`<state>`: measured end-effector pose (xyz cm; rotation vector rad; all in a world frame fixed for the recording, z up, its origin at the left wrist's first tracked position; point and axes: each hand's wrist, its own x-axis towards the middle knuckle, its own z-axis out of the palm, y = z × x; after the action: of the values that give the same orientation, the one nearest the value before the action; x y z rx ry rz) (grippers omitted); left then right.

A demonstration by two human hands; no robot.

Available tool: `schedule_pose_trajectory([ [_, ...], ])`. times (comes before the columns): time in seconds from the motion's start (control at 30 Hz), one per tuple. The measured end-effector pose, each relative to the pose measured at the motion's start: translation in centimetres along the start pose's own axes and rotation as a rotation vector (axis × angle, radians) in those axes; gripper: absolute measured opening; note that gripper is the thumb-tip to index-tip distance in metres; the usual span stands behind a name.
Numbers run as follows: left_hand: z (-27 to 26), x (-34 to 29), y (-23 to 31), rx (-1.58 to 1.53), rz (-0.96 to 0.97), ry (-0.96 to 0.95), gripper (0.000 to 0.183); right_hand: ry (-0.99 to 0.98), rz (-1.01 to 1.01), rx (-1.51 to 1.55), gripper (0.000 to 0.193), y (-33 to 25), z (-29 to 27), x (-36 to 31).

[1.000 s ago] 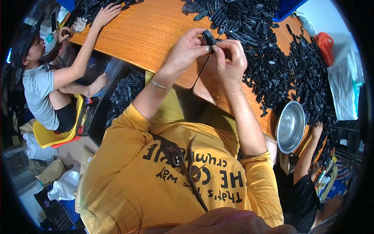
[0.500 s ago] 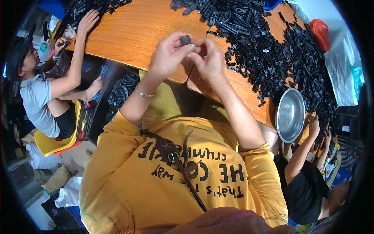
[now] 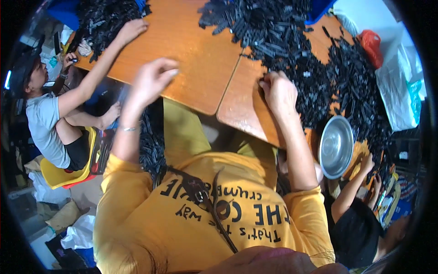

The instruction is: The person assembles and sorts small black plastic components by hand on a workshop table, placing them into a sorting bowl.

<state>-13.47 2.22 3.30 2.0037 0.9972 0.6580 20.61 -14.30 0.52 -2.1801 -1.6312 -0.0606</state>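
Note:
My left hand (image 3: 153, 82) is in the air over the table's near edge, somewhat blurred. Its fingers are bent, the thumb stands a little apart from them, and nothing shows between. Below it, beside my leg, lies a heap of long black plastic pieces (image 3: 151, 144). My right hand (image 3: 279, 93) is at the left edge of a pile of small black plastic parts (image 3: 312, 86), fingertips pinched together. A bit of black shows at the tips, seemingly one small part, mostly hidden by the fingers.
Long black pieces (image 3: 269, 27) are heaped at the table's far side, and more (image 3: 360, 77) lie at the right. A steel bowl (image 3: 336, 147) sits by the right front edge. Co-workers sit at left (image 3: 50, 118) and lower right (image 3: 356, 223). A wooden table (image 3: 191, 55) has a seam.
My hands have parted. The dark piece they held together is out of sight. My left hand went left and down, my right hand went right to the small parts.

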Motion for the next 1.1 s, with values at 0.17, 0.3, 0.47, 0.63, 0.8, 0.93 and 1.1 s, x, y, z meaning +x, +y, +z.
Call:
schedule_pose_trajectory([
  [0.17, 11.2, 11.5, 3.9, 0.163, 0.171, 0.064, 0.029, -0.081, -0.040, -0.025, 0.016, 0.1, 0.6, 0.6],
  [0.3, 16.6, 16.5, 4.9, 0.354, 0.192, 0.224, 0.025, -0.059, -0.099, -0.009, 0.013, -1.1, 1.1, 1.6],
  [0.47, 18.1, 17.9, 3.7, 0.362, 0.201, 0.343, 0.022, -0.057, -0.109, 0.014, 0.014, -0.5, 1.1, 1.7],
  [0.63, 17.2, 16.3, 3.1, 0.357, 0.212, 0.269, 0.015, -0.061, -0.101, 0.097, 0.016, -1.5, 0.1, 0.9],
  [0.8, 16.2, 14.3, 2.2, 0.381, 0.210, 0.226, 0.014, -0.027, -0.140, 0.169, 0.015, -1.6, 0.4, 0.8],
  [0.93, 15.7, 12.9, 2.2, 0.312, 0.223, 0.240, 0.017, 0.036, -0.104, 0.242, 0.015, -1.4, 0.3, 0.9],
  [1.1, 15.1, 12.0, 1.8, 0.408, 0.278, 0.198, 0.021, 0.080, -0.112, 0.311, 0.019, -1.4, 0.9, 1.2],
])
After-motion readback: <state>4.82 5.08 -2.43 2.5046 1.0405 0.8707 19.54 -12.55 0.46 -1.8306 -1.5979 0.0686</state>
